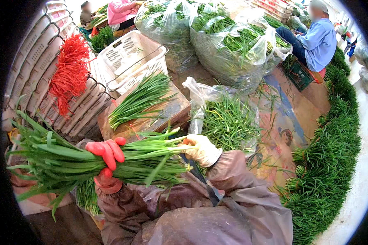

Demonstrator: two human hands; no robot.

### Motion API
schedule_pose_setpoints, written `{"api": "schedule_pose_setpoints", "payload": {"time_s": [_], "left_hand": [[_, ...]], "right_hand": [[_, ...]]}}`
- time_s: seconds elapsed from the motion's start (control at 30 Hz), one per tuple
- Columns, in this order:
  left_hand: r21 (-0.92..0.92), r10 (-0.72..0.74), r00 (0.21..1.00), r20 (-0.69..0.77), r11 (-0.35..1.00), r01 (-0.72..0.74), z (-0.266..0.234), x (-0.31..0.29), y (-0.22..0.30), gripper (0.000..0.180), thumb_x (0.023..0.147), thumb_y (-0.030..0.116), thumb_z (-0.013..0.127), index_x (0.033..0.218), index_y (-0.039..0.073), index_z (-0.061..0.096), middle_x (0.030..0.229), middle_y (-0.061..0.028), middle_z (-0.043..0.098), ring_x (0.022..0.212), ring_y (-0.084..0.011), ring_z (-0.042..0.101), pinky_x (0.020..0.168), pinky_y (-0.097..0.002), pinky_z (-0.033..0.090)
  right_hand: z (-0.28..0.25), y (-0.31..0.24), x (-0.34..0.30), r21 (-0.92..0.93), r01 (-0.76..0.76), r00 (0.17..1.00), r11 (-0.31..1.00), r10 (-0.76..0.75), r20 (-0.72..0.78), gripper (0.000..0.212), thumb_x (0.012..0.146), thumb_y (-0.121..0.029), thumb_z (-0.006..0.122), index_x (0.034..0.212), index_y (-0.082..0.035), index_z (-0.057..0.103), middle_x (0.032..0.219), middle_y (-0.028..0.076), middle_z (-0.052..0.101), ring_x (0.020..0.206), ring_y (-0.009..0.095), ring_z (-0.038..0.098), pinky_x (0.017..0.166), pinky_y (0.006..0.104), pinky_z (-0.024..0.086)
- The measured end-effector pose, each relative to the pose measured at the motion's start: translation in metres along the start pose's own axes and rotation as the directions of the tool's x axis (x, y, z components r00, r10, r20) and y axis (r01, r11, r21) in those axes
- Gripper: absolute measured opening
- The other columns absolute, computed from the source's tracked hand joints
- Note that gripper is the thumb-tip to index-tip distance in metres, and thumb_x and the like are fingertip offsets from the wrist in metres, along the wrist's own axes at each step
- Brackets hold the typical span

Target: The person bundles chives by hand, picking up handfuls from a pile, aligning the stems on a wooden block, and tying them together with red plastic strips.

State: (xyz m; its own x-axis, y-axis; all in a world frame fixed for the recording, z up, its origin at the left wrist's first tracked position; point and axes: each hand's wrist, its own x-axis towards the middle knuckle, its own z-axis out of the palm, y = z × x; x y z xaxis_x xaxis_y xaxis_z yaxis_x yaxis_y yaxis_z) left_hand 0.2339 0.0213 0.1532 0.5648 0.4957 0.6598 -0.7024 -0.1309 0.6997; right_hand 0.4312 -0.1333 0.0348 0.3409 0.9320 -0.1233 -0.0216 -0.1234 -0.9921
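Observation:
A large loose bunch of garlic chives (65,163) lies across in front of me, leaf tips to the left and pale stalk ends to the right. My left hand (108,155), in a red rubber glove, is closed around its middle. At the stalk ends, my right hand (204,150) in a cream glove has its fingers closed on a few pale stalks; part of its grip is hidden. Just beyond, a smaller bunch of chives (143,102) rests on a wooden block (167,114). A clear plastic bag (196,106) holding loose green trimmings (229,124) stands beyond my right hand.
Red ties (71,67) hang on stacked white crates (32,69) at left. An empty white basket (151,67) and big bags of greens (233,49) stand ahead. Tied bunches (327,163) line the right side. A person in blue (321,43) sits far right.

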Motion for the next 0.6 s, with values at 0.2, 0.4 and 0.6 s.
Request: {"api": "schedule_pose_setpoints", "payload": {"time_s": [0.2, 0.4, 0.6], "left_hand": [[-0.169, 0.088, 0.914, 0.396, 0.985, -0.022, -0.014, 0.015, 0.021, 0.034, 0.074, 0.013, 0.078, 0.100, 0.008, 0.056, 0.075, -0.0031, 0.068, 0.071, -0.0211, 0.066, 0.091, -0.0412, 0.044], [-0.264, 0.065, 0.731, 0.679, 0.951, 0.161, -0.005, 0.030, 0.024, 0.025, 0.078, 0.006, 0.073, 0.099, 0.002, 0.059, 0.083, -0.0092, 0.070, 0.084, -0.0263, 0.068, 0.092, -0.0439, 0.044], [-0.267, 0.043, 0.711, 0.702, 0.941, 0.207, 0.006, 0.035, 0.020, 0.025, 0.078, 0.007, 0.074, 0.098, 0.003, 0.060, 0.083, -0.0084, 0.070, 0.083, -0.0258, 0.068, 0.091, -0.0444, 0.045]], "right_hand": [[-0.078, 0.058, -0.008, -0.740, -0.200, 0.968, 0.642, 0.015, -0.249, 0.027, 0.083, -0.029, 0.066, 0.080, -0.003, 0.061, 0.071, 0.013, 0.063, 0.059, 0.027, 0.057, 0.060, 0.0339, 0.048], [-0.071, 0.035, 0.002, 0.166, -0.087, 0.941, 0.982, 0.027, 0.338, 0.082, 0.077, -0.027, 0.075, 0.141, -0.003, 0.032, 0.135, 0.012, 0.047, 0.124, 0.024, 0.044, 0.104, 0.0400, 0.036], [0.002, -0.017, 0.011, 0.221, 0.486, 0.769, 0.846, -0.534, 0.353, 0.034, 0.092, -0.032, 0.058, 0.109, -0.003, 0.064, 0.130, 0.012, 0.049, 0.118, 0.022, 0.046, 0.100, 0.0376, 0.036]]}}
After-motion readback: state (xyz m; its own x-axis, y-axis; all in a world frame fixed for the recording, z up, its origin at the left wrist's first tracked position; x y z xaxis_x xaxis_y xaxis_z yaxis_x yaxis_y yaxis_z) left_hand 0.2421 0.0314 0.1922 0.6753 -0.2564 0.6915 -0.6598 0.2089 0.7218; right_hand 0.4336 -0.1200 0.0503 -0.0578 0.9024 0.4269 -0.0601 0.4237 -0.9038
